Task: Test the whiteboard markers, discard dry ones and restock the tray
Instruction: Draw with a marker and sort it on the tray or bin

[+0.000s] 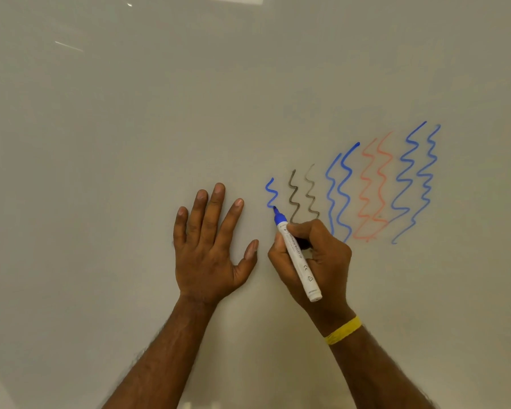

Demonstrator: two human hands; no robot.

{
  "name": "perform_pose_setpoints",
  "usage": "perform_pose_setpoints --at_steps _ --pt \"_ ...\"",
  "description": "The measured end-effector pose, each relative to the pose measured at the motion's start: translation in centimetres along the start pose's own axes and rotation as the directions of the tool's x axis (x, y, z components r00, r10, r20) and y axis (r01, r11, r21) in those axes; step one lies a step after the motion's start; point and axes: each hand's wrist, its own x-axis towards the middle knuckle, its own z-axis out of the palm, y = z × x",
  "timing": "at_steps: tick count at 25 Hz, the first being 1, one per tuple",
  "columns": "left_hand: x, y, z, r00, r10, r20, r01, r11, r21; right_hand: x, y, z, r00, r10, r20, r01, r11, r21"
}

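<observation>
Fingers (305,229) of right hand (325,261) curled round blue marker (299,261), tip on whiteboard (130,143) above; left hand (210,252) splayed flat alongside, apparently pressing.

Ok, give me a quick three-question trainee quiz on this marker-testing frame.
1. True or false: the left hand lies flat on the whiteboard, holding nothing.
2. The marker in the right hand writes: A red, B blue, C black?
3. How many orange-red squiggles are on the board?
Key: 1 true; 2 B; 3 two.
</observation>
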Motion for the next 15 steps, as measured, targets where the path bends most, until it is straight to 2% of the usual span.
perform_pose_setpoints --at_steps 3,6,15 --pt "-0.1 0.0 0.1 1.0 -0.002 -0.003 0.002 1.0 -0.001 -1.1 0.3 -0.5 1.0 0.012 0.025 -0.011 1.0 -0.027" --pt "-0.2 0.0 0.1 1.0 -0.003 -0.003 0.003 1.0 -0.006 -2.6 0.7 -1.0 0.996 0.083 0.032 -0.082 0.996 -0.033" --pt "-0.4 -0.1 0.2 1.0 -0.004 -0.018 0.003 1.0 -0.007 -6.9 2.0 -2.1 0.988 0.109 0.108 -0.097 0.989 -0.11"
